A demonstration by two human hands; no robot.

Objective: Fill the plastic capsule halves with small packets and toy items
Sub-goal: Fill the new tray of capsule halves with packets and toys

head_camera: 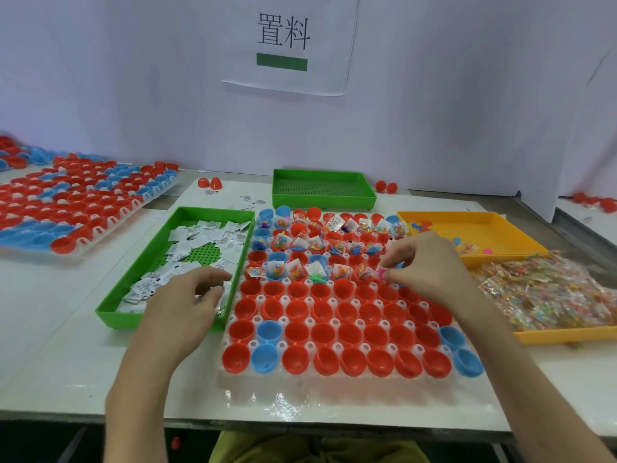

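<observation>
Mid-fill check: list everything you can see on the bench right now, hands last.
Holder: one, white, centre.
Halves: many, red and blue, in holder; far rows mostly filled, near rows empty.
Packet tray: one, green, left of holder.
Packets: many, white, in it.
Empty tray: one, green, behind holder.
Orange trays: two, right of holder.
Toy bags: many, clear, heaped in nearer orange tray.
Second holder: one, white, far left, with halves.
Loose halves: several, red, by back wall.
Sign: one, white, wall.
Left hand: over packet tray, fingers curled, grip unclear.
Right hand: pinches pink toy over holder.
</observation>
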